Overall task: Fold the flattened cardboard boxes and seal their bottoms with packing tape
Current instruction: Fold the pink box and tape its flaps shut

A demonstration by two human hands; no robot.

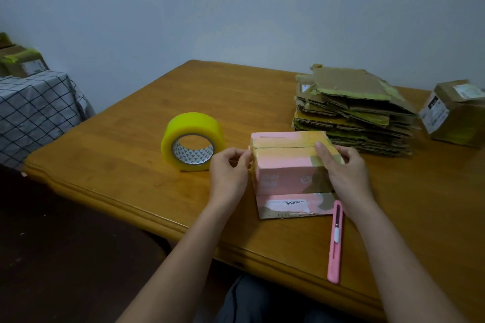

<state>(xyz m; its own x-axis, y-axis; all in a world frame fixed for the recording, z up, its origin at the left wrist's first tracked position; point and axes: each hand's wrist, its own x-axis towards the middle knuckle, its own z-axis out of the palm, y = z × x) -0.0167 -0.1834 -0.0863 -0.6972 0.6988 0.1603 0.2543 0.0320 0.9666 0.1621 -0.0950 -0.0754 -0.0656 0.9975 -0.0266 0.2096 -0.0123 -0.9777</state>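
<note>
A small pink cardboard box (286, 165) stands on the wooden table (131, 165), folded up with its two top flaps meeting in a seam. One flap lies flat on the table toward me. My left hand (229, 170) pinches the box's left end at the seam. My right hand (346, 168) grips the right end, thumb on top. A yellow roll of packing tape (193, 140) stands on edge left of the box. A stack of flattened cardboard boxes (354, 110) lies behind the box at the right.
A pink utility knife (336, 241) lies near the table's front edge, beside my right forearm. A taped brown box (456, 113) sits at the far right. At the left, more boxes (21, 60) rest on a checked cloth (34, 113).
</note>
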